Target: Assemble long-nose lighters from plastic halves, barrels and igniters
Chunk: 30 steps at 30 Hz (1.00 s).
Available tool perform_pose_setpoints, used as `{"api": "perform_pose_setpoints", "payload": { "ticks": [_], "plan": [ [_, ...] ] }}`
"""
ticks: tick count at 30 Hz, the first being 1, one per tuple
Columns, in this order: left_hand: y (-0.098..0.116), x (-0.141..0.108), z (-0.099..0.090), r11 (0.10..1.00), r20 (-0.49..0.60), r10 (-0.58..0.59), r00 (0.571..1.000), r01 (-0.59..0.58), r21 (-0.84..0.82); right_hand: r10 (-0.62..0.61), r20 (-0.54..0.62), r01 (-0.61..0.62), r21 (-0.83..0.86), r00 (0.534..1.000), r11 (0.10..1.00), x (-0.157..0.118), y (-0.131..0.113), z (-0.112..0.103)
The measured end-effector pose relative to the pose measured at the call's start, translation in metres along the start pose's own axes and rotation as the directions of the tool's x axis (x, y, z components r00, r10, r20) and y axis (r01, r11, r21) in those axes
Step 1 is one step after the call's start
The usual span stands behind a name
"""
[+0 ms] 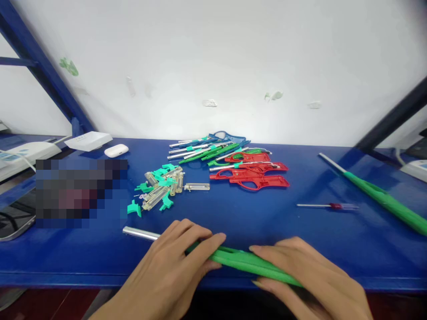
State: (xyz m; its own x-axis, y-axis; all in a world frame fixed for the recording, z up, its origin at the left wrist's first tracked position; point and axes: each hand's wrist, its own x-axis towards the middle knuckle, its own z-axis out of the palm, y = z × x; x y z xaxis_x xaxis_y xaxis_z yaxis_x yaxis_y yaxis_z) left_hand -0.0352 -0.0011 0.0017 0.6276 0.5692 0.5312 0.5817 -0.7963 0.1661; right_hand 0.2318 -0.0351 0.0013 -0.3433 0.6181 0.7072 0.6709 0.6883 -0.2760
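Near the table's front edge lies a green long-nosed lighter (247, 262) with a silver metal tube pointing left. My left hand (180, 262) is wrapped round its front part, just behind the tube, thumb and fingers closed on it. My right hand (300, 271) grips the handle end, thumb below and fingers above, hiding that end. Beyond my left hand is a heap of clear fuel tanks (156, 198) with teal triggers (135, 207). Behind the middle lie red handle shells (260, 181), green shells (220, 152) and blue shells (230, 136), some with metal tubes.
Right of the middle lies a screwdriver (336, 206) with a red and clear handle. Another green lighter (383, 198) is at the far right. A white earbud case (116, 150), a white box (88, 141) and a blurred-out object are at left. A white wall rises behind.
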Motion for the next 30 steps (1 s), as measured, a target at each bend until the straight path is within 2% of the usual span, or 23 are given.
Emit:
{"api": "perform_pose_setpoints", "payload": {
  "ticks": [4,9,12,15,19,24,30],
  "plan": [
    [0.000,0.003,-0.003,0.996,-0.038,-0.025,0.999,0.021,-0.088,0.095,0.011,-0.096,0.034,0.995,0.995,0.002,0.000,-0.004],
    [-0.001,0.001,-0.002,0.982,-0.082,-0.040,0.996,0.024,-0.186,0.139,0.038,-0.140,0.048,0.990,0.989,0.000,0.006,-0.007],
    [0.001,-0.001,-0.002,0.987,-0.054,-0.049,0.997,0.040,-0.155,0.147,0.026,-0.148,0.032,0.989,0.989,-0.002,0.006,-0.006],
    [0.006,0.001,-0.003,0.997,-0.031,-0.060,0.998,0.059,-0.049,0.179,0.015,-0.180,0.037,0.984,0.983,-0.002,0.001,-0.006],
    [0.007,0.007,-0.003,1.000,-0.059,0.020,0.998,-0.020,0.004,0.222,0.024,-0.222,0.047,0.975,0.974,0.000,-0.005,-0.006],
    [0.007,0.010,-0.006,0.999,-0.084,0.023,0.996,-0.025,-0.026,0.206,0.088,-0.213,0.073,0.975,0.974,-0.003,-0.003,-0.009],
    [-0.001,-0.006,-0.002,1.000,0.027,0.010,1.000,-0.010,0.011,0.112,0.151,-0.136,0.162,0.982,0.977,-0.010,0.010,-0.016]
  ]
}}
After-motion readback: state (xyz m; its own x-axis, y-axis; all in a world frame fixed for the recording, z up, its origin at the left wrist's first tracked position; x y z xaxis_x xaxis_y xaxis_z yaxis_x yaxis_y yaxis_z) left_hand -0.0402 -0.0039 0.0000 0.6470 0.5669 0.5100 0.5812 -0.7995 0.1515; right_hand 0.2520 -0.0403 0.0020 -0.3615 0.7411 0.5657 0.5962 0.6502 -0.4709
